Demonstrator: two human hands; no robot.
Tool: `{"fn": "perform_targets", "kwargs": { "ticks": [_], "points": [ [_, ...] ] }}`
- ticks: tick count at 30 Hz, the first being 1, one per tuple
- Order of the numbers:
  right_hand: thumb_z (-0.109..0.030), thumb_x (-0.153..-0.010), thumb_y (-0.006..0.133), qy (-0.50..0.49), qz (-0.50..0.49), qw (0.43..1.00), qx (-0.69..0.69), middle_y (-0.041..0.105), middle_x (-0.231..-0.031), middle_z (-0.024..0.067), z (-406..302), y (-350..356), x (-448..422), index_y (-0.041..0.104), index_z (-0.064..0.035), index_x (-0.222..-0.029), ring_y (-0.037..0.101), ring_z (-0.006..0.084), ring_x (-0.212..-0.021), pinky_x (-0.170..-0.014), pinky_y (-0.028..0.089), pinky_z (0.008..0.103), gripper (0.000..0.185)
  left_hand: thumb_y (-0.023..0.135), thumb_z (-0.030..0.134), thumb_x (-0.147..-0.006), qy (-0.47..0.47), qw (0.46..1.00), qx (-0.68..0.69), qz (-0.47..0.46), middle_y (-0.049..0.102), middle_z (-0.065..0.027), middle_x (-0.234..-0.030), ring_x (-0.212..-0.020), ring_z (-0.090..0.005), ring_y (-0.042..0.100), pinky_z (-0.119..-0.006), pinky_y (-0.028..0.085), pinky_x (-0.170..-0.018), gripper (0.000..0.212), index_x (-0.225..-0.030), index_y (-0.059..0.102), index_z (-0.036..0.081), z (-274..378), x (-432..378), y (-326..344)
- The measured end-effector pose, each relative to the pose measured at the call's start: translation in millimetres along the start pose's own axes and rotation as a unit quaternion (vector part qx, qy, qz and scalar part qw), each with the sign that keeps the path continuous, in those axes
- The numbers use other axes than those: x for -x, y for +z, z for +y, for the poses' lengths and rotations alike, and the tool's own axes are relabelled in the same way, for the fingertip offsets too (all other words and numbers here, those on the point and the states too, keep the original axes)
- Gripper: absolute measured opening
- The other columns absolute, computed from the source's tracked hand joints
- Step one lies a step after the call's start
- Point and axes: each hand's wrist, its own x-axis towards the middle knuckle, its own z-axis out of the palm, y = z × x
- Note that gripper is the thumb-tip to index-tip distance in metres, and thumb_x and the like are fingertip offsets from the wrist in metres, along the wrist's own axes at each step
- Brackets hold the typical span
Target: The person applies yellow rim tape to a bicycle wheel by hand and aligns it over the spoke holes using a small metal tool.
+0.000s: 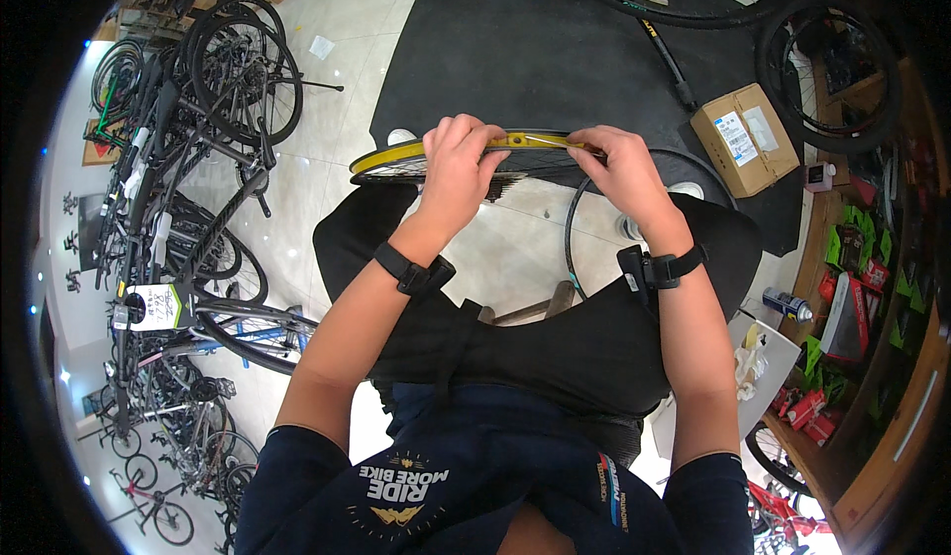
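A bicycle wheel [359, 179] stands edge-on before me, between my knees. Yellow rim tape [386, 157] runs along its rim bed. My left hand [457, 172] pinches the taped rim between thumb and fingers, left of a small dark hole in the tape. On the other side of that hole, my right hand [620, 168] has thumb and fingertips closed on the tape at the rim. A thin pale sliver [546, 141] lies along the tape by my right fingertips; I cannot tell what it is. Under the rim, a cassette [501, 185] shows at the hub.
A thin black hoop [570, 232], perhaps a tyre, leans by my right leg. Ahead lie a black mat [520, 49], a cardboard box [743, 139] and a larger wheel [691, 16]. Bicycles [245, 101] line the left. A spray can [787, 305] sits near shelves at right.
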Motion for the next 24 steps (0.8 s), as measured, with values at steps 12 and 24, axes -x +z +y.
{"fn": "perform_targets", "kwargs": {
  "ticks": [12, 24],
  "points": [
    [-0.005, -0.084, 0.067, -0.121, 0.060, 0.975, 0.179, 0.063, -0.086, 0.0100, -19, 11, -6, 0.072, -0.0047, -0.098, 0.065, 0.0290, -0.083, -0.073, 0.055, 0.0394, 0.015, 0.076, 0.009, -0.083, -0.011, 1.000, 0.005, -0.018, 0.057, -0.0065, -0.099, -0.097, -0.0265, 0.053, -0.039, 0.037, -0.088, 0.024, -0.106, 0.068, 0.007, 4, 0, -1],
    [-0.004, -0.077, 0.063, -0.235, -0.057, 0.928, 0.284, 0.058, -0.086, 0.0082, -41, -10, -41, 0.068, -0.0035, -0.090, 0.062, 0.0256, -0.089, -0.076, 0.054, 0.0369, 0.014, 0.078, 0.008, -0.081, 0.024, 0.999, 0.006, -0.025, 0.057, -0.0070, -0.099, -0.098, -0.0275, 0.053, -0.041, 0.039, -0.088, 0.025, -0.104, 0.067, 0.007, 3, 9, -3]
  ]
}}
